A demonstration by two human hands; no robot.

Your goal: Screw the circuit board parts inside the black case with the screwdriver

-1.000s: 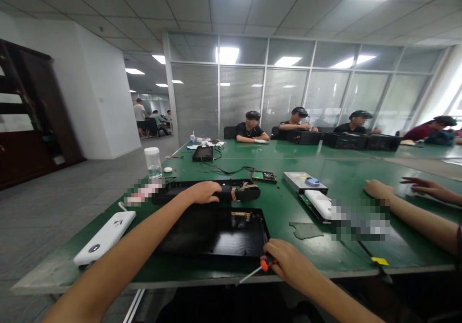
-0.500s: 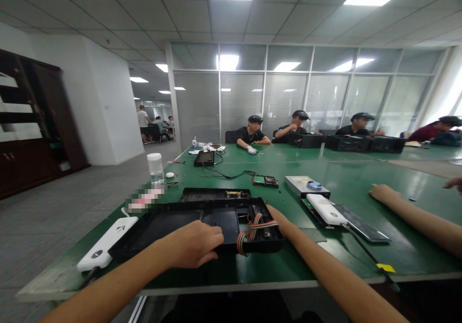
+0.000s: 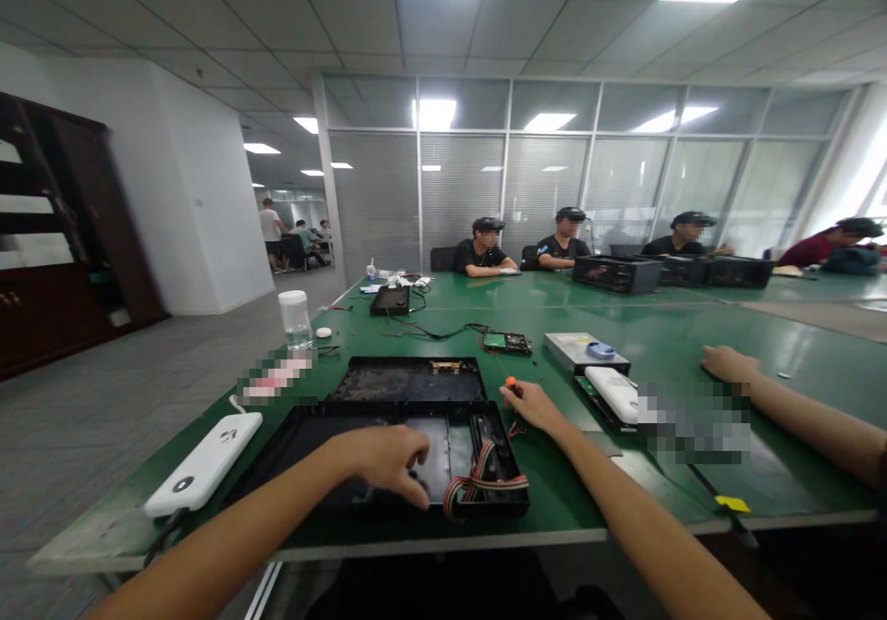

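A black plastic case shell lies on the green table in front of me, its hollow side up. A striped ribbon cable loops over its right end. My left hand hovers over the middle of the shell, holding nothing, thumb and curled fingers apart. Just right of the shell, my right hand grips a screwdriver with an orange handle, its thin shaft pointing up and away. Behind the shell lies a second black panel with a brass-coloured strip.
Left stand a white power bank and a clear jar. A green circuit board drive lies beyond my right hand. To the right are a silver drive box and another white power bank. A neighbour's arm rests farther right.
The case shell has come down flat on the table, and my left hand has let go of its edge. My right hand has moved away from behind it, bringing the screwdriver into sight.
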